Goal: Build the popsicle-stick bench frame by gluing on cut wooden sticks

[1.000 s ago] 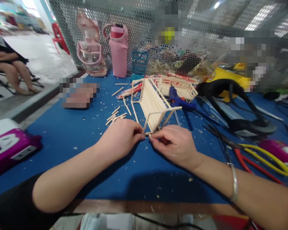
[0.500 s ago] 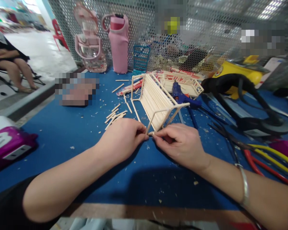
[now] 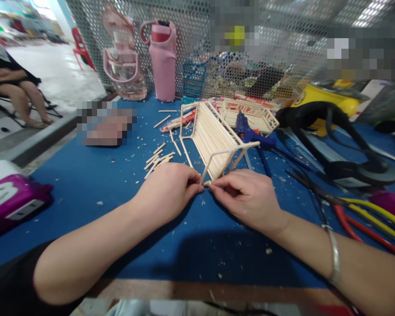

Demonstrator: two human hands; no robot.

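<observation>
A small model bench made of thin wooden sticks point(image 3: 213, 138) lies tipped on the blue table in front of me. My left hand point(image 3: 171, 188) pinches the near corner of its frame between thumb and fingertips. Just right of that corner, my right hand point(image 3: 248, 197) is closed, its fingertips pressed at the stick end. The exact spot between the two pinches is partly hidden by my fingers. Several short cut sticks point(image 3: 158, 160) lie left of the bench. A blue hot glue gun point(image 3: 253, 134) rests behind it on the right.
Pliers with red and yellow handles point(image 3: 349, 210) and a black curved stand point(image 3: 335, 162) are at right. A pink bottle point(image 3: 163, 66) and a clear pink bottle point(image 3: 125, 74) stand along the perforated metal panel point(image 3: 197, 26). A purple-and-white box point(image 3: 23, 202) is at left; a person sits beyond.
Almost nothing differs. Both hands keep their grip at the same corner of the bench, and the view has shifted very slightly.
</observation>
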